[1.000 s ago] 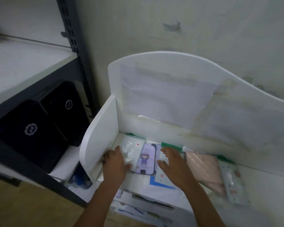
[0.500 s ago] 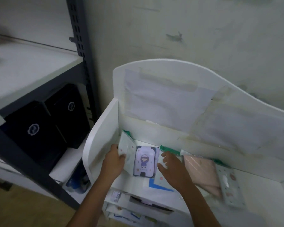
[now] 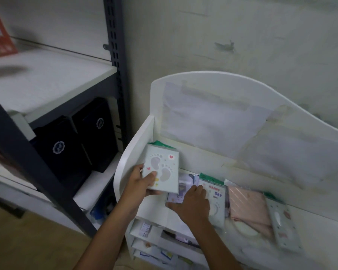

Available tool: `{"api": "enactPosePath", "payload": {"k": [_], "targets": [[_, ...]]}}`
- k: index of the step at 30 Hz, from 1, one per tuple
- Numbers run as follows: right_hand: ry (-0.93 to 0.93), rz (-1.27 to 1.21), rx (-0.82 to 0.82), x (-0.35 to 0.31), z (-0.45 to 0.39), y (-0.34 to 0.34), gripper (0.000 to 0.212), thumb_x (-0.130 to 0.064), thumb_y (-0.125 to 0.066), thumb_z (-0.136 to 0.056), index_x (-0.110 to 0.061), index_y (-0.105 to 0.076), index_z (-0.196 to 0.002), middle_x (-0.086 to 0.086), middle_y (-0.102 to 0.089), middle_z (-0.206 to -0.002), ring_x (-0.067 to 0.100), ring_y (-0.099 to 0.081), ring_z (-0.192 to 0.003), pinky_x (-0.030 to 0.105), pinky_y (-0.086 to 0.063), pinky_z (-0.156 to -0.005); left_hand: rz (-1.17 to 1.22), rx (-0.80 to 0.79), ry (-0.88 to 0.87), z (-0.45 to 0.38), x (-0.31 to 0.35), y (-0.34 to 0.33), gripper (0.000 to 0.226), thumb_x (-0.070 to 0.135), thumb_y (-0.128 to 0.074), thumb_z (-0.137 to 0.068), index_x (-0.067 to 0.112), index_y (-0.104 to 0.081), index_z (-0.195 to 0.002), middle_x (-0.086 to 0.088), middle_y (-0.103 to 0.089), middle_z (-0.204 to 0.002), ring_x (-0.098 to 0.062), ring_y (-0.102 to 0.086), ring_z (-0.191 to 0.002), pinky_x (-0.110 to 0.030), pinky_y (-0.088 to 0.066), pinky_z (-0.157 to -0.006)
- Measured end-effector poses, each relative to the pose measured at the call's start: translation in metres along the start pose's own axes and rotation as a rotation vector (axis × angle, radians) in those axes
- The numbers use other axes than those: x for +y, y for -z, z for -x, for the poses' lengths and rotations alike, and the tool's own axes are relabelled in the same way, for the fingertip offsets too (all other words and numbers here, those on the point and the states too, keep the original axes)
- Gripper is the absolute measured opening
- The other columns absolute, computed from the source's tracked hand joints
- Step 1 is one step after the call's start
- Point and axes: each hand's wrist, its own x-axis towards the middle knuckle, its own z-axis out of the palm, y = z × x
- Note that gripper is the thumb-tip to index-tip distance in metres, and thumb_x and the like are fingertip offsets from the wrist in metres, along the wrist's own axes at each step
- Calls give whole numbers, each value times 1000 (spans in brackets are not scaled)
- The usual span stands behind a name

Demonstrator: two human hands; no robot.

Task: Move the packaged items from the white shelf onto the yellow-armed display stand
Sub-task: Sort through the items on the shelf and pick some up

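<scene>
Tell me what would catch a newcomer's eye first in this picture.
First, the pale green footprint-pattern packet that the left hand grips and holds up above the white shelf. Beside it, the right hand rests on the packets lying flat there, near the pink packet. At left, two black boxes sit in a dark metal rack.

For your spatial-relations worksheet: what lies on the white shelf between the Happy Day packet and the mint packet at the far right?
Head view: a pink packet lies between the Happy Day packet and the mint packet.

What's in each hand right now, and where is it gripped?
Left hand grips the pale green footprint-printed packet by its lower left corner. Right hand rests on the shelf packets, holding nothing.
</scene>
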Motion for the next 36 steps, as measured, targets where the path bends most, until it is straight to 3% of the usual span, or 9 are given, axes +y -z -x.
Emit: {"api": "enactPosePath", "payload": {"k": [6, 10, 16, 19, 22, 27, 30, 32, 36], "targets": [[-22, -36, -52, 0, -12, -6, 104, -77, -73, -58, -7, -37, -126, 9, -44, -122, 23, -49, -111, 31, -45, -90, 13, -14, 4, 2, 3, 2, 30, 7, -60, -95, 8, -51, -124, -11, -66, -111, -24, -68, -92, -34, -62, -58], [-69, -155, -78, 7, -23, -3, 89, -62, -81, -60, -6, -42, -117, 9, -50, -115, 24, -54, -105, 33, -49, -83, 23, -12, 9, 1, 3, 2, 32, 8, -60, -95, 8, -50, -125, -12, -67, -111, -24, -68, -91, -32, -60, -56], [-140, -299, -211, 25, -42, -16, 95, -69, -74, -40, -11, -48, -111, 6, -58, -102, 20, -62, -90, 35, -56, -71, 16, -16, 8, -1, 3, 2, 32, 7, -60, -95, 6, -51, -125, -11, -67, -109, -24, -68, -89, -34, -62, -58], [-163, -381, -219, 29, -40, -5, 66, -47, -77, -65, -12, -45, -111, 9, -57, -107, 23, -61, -91, 33, -50, -70, 7, -8, 8, -1, 2, 2, 30, 7, -60, -95, 8, -51, -124, -10, -67, -109, -24, -68, -90, -34, -62, -58], [-187, -523, -211, 35, -36, 11, 41, -29, -65, -85, -9, -45, -115, 9, -56, -106, 21, -58, -87, 30, -44, -68, 4, -1, 11, -1, 1, 2, 31, 7, -60, -95, 7, -51, -124, -10, -67, -110, -25, -68, -91, -34, -61, -58], [-252, -825, -256, 53, -20, 45, 14, -11, -54, -91, -9, -47, -102, 14, -63, -99, 19, -59, -72, 23, -43, -47, 21, 11, 29, 3, -1, -5, 30, 6, -59, -95, 9, -51, -123, -9, -66, -108, -26, -68, -90, -30, -60, -54], [-249, -993, -211, 71, -7, 59, 10, -2, -55, -88, -9, -50, -94, 15, -66, -86, 24, -61, -63, 33, -46, -55, 29, 16, 55, 7, -1, -13, 31, 2, -53, -93, 12, -51, -123, -12, -65, -111, -31, -67, -94, -31, -60, -56], [-231, -1111, -169, 88, 3, 65, 17, 2, -57, -89, -8, -50, -101, 21, -68, -91, 29, -66, -63, 40, -54, -59, 18, -1, 40, 11, -2, -21, 35, 0, -49, -90, 9, -53, -123, -15, -65, -115, -32, -67, -97, -35, -60, -62], [-151, -1194, -25, 135, 30, 76, 33, -3, -62, -91, -16, -51, -119, 15, -72, -100, 21, -73, -77, 31, -57, -61, 26, -58, 0, 26, -7, -49, 36, -2, -48, -87, 4, -53, -122, -15, -65, -118, -31, -67, -100, -35, -60, -65]]}}
